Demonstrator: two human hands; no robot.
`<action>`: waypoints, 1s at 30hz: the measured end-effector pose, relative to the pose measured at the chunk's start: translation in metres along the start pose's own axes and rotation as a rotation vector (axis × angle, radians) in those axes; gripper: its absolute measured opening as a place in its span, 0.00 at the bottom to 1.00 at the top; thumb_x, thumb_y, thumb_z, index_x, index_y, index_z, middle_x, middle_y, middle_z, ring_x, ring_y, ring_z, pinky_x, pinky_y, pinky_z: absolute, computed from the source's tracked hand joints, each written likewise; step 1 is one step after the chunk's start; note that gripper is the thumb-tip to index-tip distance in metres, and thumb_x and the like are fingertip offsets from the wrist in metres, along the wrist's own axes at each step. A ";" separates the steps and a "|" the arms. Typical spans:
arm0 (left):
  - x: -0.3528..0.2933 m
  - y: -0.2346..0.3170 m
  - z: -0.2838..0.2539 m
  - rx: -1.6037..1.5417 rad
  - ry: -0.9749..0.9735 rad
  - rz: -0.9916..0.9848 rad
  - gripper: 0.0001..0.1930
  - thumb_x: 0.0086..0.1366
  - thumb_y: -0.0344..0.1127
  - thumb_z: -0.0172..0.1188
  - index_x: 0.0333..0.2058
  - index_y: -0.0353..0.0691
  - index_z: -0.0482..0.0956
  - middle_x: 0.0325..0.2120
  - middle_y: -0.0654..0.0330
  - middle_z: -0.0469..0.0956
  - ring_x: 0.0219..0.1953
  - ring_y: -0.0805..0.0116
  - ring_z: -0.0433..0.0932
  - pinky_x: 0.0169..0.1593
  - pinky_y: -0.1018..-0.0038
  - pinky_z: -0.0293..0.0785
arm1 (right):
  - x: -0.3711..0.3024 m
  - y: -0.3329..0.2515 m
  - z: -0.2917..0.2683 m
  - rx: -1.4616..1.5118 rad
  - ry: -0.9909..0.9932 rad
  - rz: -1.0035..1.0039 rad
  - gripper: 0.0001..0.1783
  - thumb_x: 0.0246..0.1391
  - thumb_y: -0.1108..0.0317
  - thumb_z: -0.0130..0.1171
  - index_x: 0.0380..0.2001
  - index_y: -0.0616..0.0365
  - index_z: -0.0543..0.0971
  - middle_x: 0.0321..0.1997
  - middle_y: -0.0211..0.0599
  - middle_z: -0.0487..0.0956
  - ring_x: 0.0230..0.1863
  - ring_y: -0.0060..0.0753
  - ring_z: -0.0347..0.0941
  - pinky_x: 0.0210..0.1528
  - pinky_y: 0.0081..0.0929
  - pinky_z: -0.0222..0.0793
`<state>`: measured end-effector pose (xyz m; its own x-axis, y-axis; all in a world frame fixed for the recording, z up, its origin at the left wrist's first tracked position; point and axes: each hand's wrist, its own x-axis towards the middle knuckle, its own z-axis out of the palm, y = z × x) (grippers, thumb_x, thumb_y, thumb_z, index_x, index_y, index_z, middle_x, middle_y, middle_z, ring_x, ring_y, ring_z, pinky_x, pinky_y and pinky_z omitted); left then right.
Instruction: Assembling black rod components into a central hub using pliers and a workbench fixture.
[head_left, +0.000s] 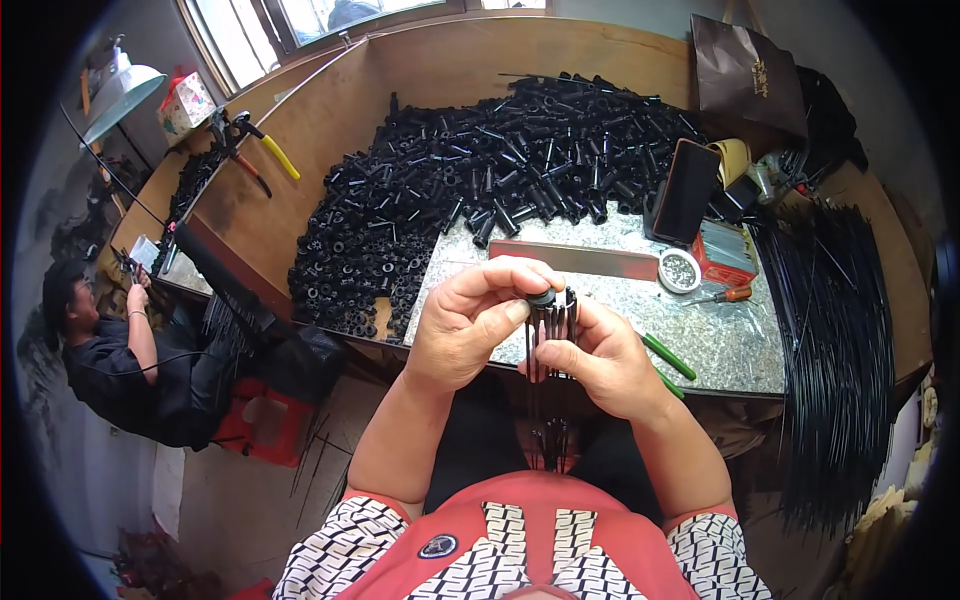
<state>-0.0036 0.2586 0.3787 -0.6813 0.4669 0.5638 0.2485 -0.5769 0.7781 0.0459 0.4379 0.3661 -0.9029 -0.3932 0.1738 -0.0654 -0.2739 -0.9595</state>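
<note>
In front of my chest, both hands meet over a bunch of thin dark rods (548, 432) that look like umbrella ribs, hanging down toward my lap. My left hand (458, 322) is closed, thumb and fingers pinching a small round black plastic piece (541, 298) at the top of the bunch. Wrapped round the upper ends of the rods is my right hand (608, 362), its thumb pressed across them. How the black piece and the rod ends join is partly hidden by my fingers.
A speckled bench top (730, 345) holds a big heap of black plastic tubes (540, 150), smaller black rings (345, 275), a phone (685, 190), a white dish (679, 271), a screwdriver (725, 295) and green-handled pliers (668, 358). Long black rods (835, 350) hang at right. A co-worker (120, 350) sits left.
</note>
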 end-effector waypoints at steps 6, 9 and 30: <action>-0.002 -0.001 -0.002 -0.028 -0.006 0.019 0.10 0.62 0.23 0.53 0.42 0.32 0.75 0.44 0.47 0.76 0.49 0.61 0.74 0.55 0.65 0.69 | 0.002 -0.004 0.005 0.116 -0.057 -0.037 0.07 0.60 0.70 0.55 0.37 0.62 0.73 0.33 0.34 0.78 0.35 0.21 0.74 0.39 0.20 0.71; -0.003 0.001 0.001 -0.055 -0.009 0.010 0.09 0.62 0.23 0.54 0.42 0.33 0.75 0.44 0.47 0.76 0.49 0.61 0.74 0.55 0.65 0.69 | 0.001 0.001 0.002 0.187 -0.078 -0.012 0.08 0.61 0.68 0.55 0.38 0.62 0.73 0.34 0.34 0.78 0.36 0.21 0.75 0.41 0.21 0.72; 0.006 0.008 0.002 -0.037 -0.112 -0.070 0.14 0.59 0.29 0.61 0.43 0.29 0.79 0.61 0.36 0.58 0.62 0.49 0.63 0.60 0.59 0.63 | 0.016 0.016 -0.020 0.344 -0.317 0.210 0.24 0.45 0.56 0.71 0.38 0.62 0.78 0.35 0.34 0.77 0.34 0.36 0.79 0.38 0.32 0.77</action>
<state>-0.0045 0.2580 0.3893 -0.6145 0.5772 0.5378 0.1764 -0.5639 0.8068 0.0215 0.4446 0.3492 -0.7044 -0.7034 0.0949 0.2957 -0.4124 -0.8617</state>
